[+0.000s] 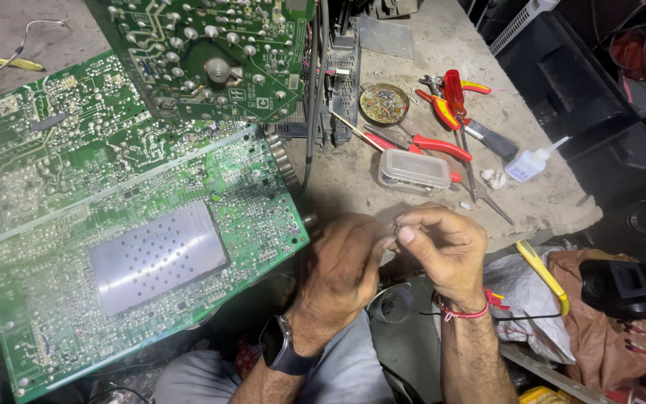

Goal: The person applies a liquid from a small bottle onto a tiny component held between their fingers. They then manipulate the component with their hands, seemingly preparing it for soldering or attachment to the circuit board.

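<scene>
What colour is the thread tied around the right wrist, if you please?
The wrist thread is red, seen in the head view.

I see a tiny dark component (397, 224) pinched between my right hand (446, 251) fingertips. It sits just beside my left hand (338, 273). Its details are too small to tell.

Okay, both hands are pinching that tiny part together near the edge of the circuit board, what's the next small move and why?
Probably steady the tiny part and ease it left toward the circuit board. It is pinched between the left hand and the right hand, just off the board's right edge, too small to identify. The pliers and small clear box lie untouched beyond the hands, so no tool is yet in play.
</scene>
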